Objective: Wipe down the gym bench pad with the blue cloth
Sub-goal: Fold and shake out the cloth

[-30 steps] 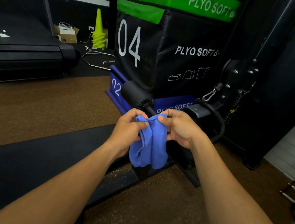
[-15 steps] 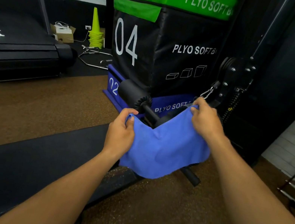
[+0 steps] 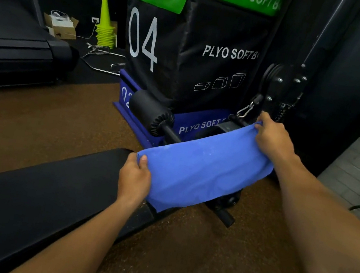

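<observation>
**Cloth spread over the pad's end**

Above the far end of the black pad (image 3: 25,200), the blue cloth (image 3: 202,166) hangs stretched between two hands. The left hand (image 3: 134,177) pinches its near corner between thumb and curled fingers, just over the pad's end. The right hand (image 3: 272,138) grips the far corner, higher up and close to the carabiner (image 3: 246,110). The cloth sags in the middle and hides part of the bench frame. Behind it stand stacked plyo boxes (image 3: 189,49) and a foam roller (image 3: 149,113).
</observation>
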### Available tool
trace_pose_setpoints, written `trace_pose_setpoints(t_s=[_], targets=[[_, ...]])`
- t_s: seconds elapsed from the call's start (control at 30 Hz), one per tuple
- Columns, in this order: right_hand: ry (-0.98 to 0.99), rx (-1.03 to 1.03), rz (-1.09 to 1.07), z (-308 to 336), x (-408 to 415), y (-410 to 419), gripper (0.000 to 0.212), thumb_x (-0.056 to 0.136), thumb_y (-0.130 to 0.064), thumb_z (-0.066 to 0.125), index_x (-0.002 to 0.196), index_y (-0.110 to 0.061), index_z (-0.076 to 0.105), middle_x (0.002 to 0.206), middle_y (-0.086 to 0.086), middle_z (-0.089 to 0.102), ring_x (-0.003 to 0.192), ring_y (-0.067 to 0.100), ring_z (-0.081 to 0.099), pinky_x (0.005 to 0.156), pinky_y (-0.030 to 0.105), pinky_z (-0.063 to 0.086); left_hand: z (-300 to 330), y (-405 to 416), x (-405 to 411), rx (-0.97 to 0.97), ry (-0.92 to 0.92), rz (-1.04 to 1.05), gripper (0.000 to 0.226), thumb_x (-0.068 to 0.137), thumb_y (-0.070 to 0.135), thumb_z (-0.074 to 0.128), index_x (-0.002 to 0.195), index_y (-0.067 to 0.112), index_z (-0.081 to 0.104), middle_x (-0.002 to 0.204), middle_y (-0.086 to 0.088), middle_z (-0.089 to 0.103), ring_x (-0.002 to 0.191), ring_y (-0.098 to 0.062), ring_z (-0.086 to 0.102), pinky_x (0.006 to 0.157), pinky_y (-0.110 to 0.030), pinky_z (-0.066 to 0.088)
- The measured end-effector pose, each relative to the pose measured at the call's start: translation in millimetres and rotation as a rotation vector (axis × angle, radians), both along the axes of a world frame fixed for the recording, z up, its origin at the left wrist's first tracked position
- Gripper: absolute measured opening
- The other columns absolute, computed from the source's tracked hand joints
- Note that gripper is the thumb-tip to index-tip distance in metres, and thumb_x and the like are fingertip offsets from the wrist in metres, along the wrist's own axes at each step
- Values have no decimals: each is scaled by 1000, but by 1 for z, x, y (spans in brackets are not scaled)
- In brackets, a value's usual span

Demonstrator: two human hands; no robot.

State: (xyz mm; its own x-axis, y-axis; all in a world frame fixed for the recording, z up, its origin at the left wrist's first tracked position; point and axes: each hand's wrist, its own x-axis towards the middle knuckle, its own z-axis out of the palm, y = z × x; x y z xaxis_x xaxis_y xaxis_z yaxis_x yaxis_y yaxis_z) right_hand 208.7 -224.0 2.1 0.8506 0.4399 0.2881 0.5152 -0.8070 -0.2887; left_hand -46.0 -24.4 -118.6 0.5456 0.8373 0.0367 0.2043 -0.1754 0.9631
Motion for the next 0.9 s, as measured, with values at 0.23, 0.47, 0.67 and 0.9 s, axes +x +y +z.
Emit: trace_pose_setpoints(t_s=[0.23, 0.47, 0.67, 0.9], targets=[[141, 13, -51, -22, 23, 2, 21, 103, -35, 44, 107, -15, 48, 97, 16, 53, 82, 34, 52, 70, 41, 43, -20, 0, 7, 29, 4, 22, 30, 107, 35, 38, 90, 11, 46, 79, -5, 54, 72, -22, 54, 63, -41, 38], [872, 176, -67, -28, 37, -6, 32, 74, -10, 66, 105, -4, 69, 117, 23, 63, 104, 44, 63, 78, 58, 57, -33, -6, 10, -580, -80, -184, 22, 100, 43, 57, 106, 25, 67, 104, 9, 72, 95, -18, 71, 79, -49, 62], [722, 48, -51, -39, 46, -9, 24, 85, -11, 74, 107, -2, 67, 107, 18, 69, 98, 37, 66, 84, 55, 57, -52, -10, 1, -804, -20, -410, 22, 101, 23, 59, 118, 11, 69, 118, -4, 74, 99, -22, 75, 71, -36, 60], [397, -101, -31, -36, 39, -1, 27, 92, -36, 68, 89, -9, 66, 93, 9, 63, 88, 28, 59, 72, 33, 39, -52, -15, -3, -562, -129, -343, 22, 104, 40, 48, 124, 36, 54, 112, 3, 70, 79, -26, 72, 56, -39, 58]])
